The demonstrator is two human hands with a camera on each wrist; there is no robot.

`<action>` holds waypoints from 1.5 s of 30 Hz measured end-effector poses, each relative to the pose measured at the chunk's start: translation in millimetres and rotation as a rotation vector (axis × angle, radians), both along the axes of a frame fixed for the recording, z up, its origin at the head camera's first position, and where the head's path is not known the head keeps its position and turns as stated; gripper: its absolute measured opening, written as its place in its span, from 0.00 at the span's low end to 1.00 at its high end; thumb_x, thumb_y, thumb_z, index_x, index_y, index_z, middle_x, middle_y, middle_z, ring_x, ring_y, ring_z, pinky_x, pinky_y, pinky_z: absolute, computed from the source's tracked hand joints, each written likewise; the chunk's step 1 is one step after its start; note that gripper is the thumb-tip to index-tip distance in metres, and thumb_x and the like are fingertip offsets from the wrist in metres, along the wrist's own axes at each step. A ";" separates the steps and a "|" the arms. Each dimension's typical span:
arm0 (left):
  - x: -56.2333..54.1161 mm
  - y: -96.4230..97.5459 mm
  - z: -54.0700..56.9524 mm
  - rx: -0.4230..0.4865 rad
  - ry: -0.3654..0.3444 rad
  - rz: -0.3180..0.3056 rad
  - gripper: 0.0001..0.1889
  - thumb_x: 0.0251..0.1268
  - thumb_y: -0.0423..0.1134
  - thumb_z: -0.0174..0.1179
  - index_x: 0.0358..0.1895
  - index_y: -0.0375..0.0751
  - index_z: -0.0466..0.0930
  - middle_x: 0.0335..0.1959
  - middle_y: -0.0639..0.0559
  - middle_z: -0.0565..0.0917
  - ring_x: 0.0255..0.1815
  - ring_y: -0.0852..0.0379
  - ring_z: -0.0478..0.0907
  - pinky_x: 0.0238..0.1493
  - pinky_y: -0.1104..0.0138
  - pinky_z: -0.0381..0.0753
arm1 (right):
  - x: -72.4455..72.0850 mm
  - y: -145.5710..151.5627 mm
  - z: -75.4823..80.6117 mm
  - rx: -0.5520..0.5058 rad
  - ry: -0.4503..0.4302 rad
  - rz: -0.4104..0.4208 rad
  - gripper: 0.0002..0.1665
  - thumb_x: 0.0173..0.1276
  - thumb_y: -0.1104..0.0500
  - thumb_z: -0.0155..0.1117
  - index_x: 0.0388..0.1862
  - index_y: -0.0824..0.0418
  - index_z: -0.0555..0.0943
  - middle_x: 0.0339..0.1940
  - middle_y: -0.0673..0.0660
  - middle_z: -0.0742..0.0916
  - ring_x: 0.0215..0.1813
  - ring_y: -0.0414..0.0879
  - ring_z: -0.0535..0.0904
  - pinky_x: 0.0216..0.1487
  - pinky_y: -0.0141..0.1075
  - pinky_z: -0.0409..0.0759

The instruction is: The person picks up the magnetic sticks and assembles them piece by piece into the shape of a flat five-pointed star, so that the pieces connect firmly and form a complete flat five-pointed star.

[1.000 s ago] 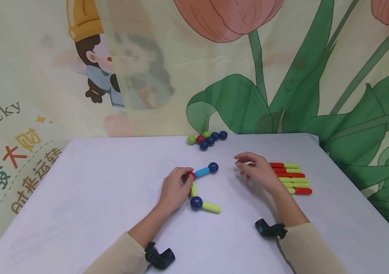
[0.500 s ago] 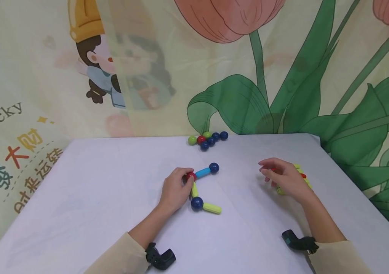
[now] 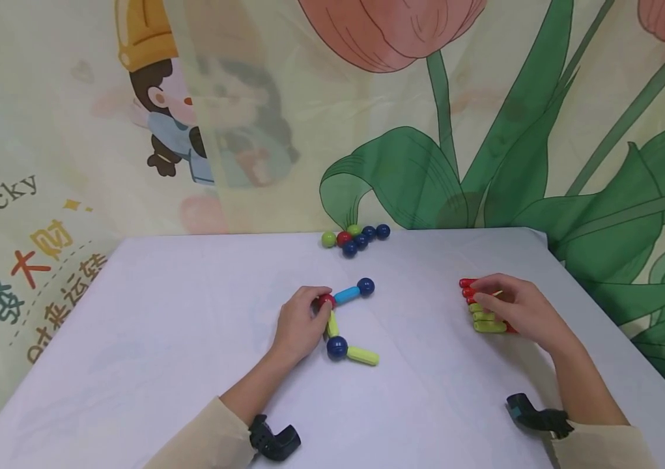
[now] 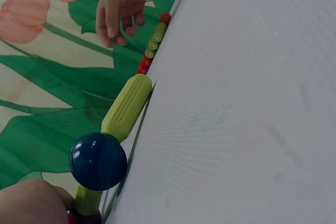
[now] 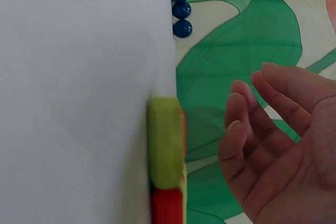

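Observation:
In the head view, my left hand (image 3: 301, 320) grips the red ball (image 3: 326, 300) at the bend of a joined chain of magnetic sticks and balls. From that ball a light-blue stick (image 3: 346, 295) leads to a dark-blue ball (image 3: 366, 286). A yellow-green stick (image 3: 333, 324) runs down to another dark-blue ball (image 3: 337, 348), which carries one more yellow-green stick (image 3: 363, 355). My right hand (image 3: 516, 306) is over a row of red and yellow-green sticks (image 3: 487, 326), hiding part of it. The right wrist view shows this hand (image 5: 283, 140) with loosely bent fingers and nothing between them.
Several green, red and dark-blue balls (image 3: 350, 249) lie clustered at the back edge of the white-covered table (image 3: 191, 339). Behind the table hangs a cloth (image 3: 250, 130) printed with tulips and a cartoon figure. Each wrist wears a black camera mount (image 3: 273, 443).
My right hand has moved right from the middle of the table to over the row of sticks. The left hand and the chain of sticks and balls have stayed in place.

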State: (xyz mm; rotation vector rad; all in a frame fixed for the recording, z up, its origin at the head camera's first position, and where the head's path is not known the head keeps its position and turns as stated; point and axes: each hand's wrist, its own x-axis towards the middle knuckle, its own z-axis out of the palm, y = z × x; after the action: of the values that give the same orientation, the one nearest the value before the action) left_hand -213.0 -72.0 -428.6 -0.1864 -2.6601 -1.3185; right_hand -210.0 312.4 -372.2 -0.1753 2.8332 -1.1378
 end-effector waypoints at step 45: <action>-0.8 -1.3 0.6 0.000 0.000 -0.003 0.15 0.73 0.38 0.62 0.59 0.42 0.85 0.51 0.48 0.85 0.50 0.52 0.81 0.56 0.57 0.82 | 1.1 18.7 1.9 0.323 -0.223 0.128 0.16 0.59 0.60 0.77 0.46 0.61 0.84 0.44 0.57 0.83 0.50 0.55 0.74 0.42 0.42 0.82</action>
State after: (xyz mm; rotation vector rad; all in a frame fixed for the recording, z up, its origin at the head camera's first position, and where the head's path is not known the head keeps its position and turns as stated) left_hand -213.8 -73.4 -427.9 -0.1910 -2.6607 -1.3194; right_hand -208.9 331.1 -370.4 -0.1903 2.7110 -0.6206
